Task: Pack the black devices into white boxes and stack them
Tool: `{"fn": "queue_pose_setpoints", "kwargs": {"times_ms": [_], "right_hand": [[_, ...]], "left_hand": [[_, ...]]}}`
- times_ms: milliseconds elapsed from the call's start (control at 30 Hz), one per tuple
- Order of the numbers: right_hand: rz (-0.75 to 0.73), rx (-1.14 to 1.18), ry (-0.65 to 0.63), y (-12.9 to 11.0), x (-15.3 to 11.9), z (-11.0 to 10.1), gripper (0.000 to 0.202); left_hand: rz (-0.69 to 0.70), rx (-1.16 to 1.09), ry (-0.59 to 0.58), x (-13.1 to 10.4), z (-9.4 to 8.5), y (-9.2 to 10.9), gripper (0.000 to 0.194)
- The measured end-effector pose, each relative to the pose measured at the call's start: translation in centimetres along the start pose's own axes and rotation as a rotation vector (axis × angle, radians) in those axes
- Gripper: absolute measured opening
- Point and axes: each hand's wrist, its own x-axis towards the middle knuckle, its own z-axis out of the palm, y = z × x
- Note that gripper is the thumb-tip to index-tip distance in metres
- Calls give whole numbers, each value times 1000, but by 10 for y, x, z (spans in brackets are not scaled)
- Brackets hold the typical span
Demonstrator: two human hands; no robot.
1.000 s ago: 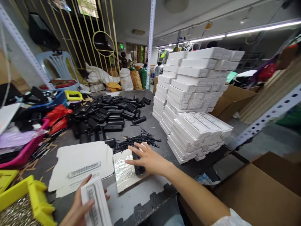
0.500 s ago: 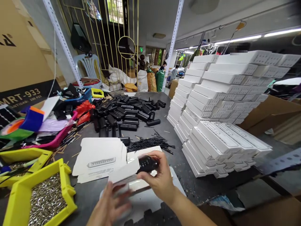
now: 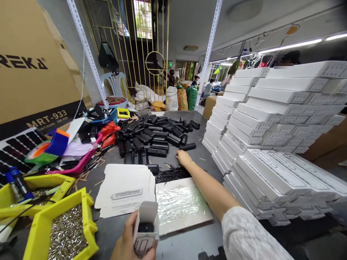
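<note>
Near the bottom edge, my left hand (image 3: 127, 236) is wrapped round a small white box (image 3: 145, 240), whose end stands open with a black device (image 3: 145, 227) inside. My right hand (image 3: 184, 159) reaches out over the thin black sticks (image 3: 175, 174), its fingers pressed together near a black device at the edge of the pile (image 3: 158, 135); what they hold, if anything, is too small to name. Left of centre lie flat printed white cartons (image 3: 126, 187). Beside them is a clear plastic packet (image 3: 179, 202) on a white board.
Stacks of white boxes (image 3: 271, 119) rise on the right. Yellow bins of small metal parts (image 3: 88, 234) stand at the lower left, with a pink basket (image 3: 90, 155) behind. A large cardboard box (image 3: 27, 79) is at the left. People are in the far background.
The black device my right hand held is now inside the box. My right hand has moved forward to the black sticks. My left hand now holds the box upright, and the view has shifted.
</note>
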Motion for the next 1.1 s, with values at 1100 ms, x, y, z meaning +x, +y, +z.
{"fn": "queue_pose_setpoints", "kwargs": {"times_ms": [1100], "right_hand": [[-416, 812, -85, -82, -218, 55, 27]], "left_hand": [[-52, -129, -300, 9, 1, 30, 96]]}}
